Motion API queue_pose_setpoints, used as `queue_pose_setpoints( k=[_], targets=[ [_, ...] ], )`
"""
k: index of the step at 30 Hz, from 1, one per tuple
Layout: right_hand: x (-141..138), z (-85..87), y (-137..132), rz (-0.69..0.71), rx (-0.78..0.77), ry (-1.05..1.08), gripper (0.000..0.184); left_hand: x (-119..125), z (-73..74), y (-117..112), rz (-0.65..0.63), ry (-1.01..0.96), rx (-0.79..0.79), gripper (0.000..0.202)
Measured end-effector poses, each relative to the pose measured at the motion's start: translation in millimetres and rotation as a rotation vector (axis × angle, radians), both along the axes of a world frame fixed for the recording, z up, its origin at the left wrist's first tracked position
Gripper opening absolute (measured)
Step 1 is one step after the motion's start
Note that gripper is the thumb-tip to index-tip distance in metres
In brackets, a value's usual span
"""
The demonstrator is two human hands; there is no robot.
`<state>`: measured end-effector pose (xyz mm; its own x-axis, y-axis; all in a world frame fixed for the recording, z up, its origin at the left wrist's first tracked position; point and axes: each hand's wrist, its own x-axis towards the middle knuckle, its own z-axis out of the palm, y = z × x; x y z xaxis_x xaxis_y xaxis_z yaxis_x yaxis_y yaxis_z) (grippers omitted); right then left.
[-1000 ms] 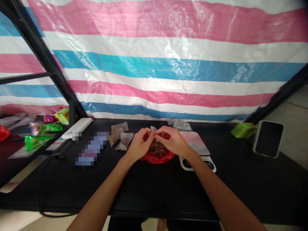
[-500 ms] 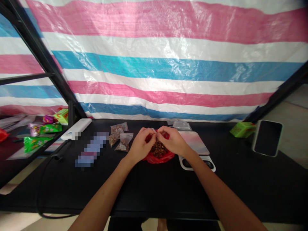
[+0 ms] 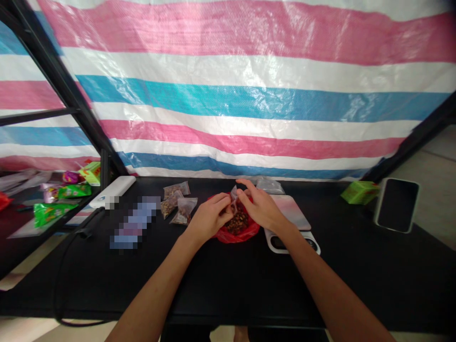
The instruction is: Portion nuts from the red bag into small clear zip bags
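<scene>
Over a red plastic bag (image 3: 238, 236) filled with small brown dried pieces (image 3: 238, 222), both hands work close together. My left hand (image 3: 213, 214) pinches a small clear zip bag (image 3: 234, 194), which stands up between the hands. My right hand (image 3: 261, 206) is beside it with the index finger lifted and the fingers apart, the thumb close to the clear bag. Whether that thumb touches the plastic I cannot tell. Several filled zip bags (image 3: 184, 209) lie left of the red bag. A white kitchen scale (image 3: 292, 213) sits just right of it, partly behind my right forearm.
Clear plastic bags (image 3: 270, 185) lie behind the scale. At the right are a green box (image 3: 359, 192) and a phone-like device (image 3: 397, 205) standing upright. A white power bank-like block (image 3: 116, 190), a blurred blue item (image 3: 137, 221) and a black cable (image 3: 59, 280) are at the left.
The right hand's fingers have come off their pinch and spread, with the index finger raised. The left hand has shifted slightly, exposing more of the clear bag.
</scene>
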<state>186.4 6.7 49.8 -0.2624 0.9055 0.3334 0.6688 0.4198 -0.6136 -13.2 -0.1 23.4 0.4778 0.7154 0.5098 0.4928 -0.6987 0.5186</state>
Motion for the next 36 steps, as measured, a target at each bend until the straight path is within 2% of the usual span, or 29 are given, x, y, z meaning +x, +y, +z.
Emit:
queue_pose_setpoints(
  k=[3, 5, 8, 10, 13, 15, 18, 23, 27, 29, 31, 34, 36],
  targets=[
    [0, -3.8, 4, -0.028, -0.019, 0.018, 0.046, -1, 0.3, 1, -0.074, 0.041, 0.044, 0.012],
    [2, -3.7, 6, -0.065, -0.015, 0.024, 0.047, -1, 0.2, 0, -0.062, 0.045, 0.087, 0.013],
    [5, 0.8, 6, -0.093, -0.011, -0.043, 0.04, -2, -0.3, -1, 0.072, 0.077, 0.147, 0.011],
    [7, 4.2, 5, -0.081, 0.001, -0.099, 0.044, -2, -0.8, -2, 0.17, 0.116, 0.126, 0.012],
    [8, 6.1, 4, -0.079, 0.004, -0.124, 0.046, -1, -1.8, -4, 0.223, 0.108, 0.062, 0.016],
    [6, 4.9, 4, -0.089, -0.022, -0.109, 0.046, -1, -2.8, -5, 0.218, 0.056, 0.05, 0.018],
    [5, 1.1, 6, -0.095, -0.055, -0.039, 0.052, 0, -4.8, -5, 0.146, -0.006, 0.064, 0.018],
    [8, -7.1, 12, -0.018, -0.123, 0.163, 0.056, -1, -5.0, -3, 0.027, 0.081, 0.122, 0.017],
    [10, -10.5, 16, 0.016, 0.003, 0.27, 0.051, -1, 1.6, -7, 0.065, 0.078, 0.088, 0.015],
    [9, -8.9, 15, 0.048, 0.043, 0.322, 0.047, 0, 3.5, -9, 0.103, 0.023, 0.035, 0.022],
    [7, -5.2, 12, 0.109, 0.024, 0.38, 0.044, 1, 2.1, -8, 0.135, -0.031, -0.016, 0.038],
    [4, 0.9, 5, 0.214, -0.046, 0.446, 0.042, 2, -5.1, -5, 0.149, -0.101, -0.094, 0.068],
    [3, 3.9, 2, 0.247, -0.066, 0.463, 0.045, 4, -10.0, -3, 0.137, -0.148, -0.15, 0.075]
  ],
)
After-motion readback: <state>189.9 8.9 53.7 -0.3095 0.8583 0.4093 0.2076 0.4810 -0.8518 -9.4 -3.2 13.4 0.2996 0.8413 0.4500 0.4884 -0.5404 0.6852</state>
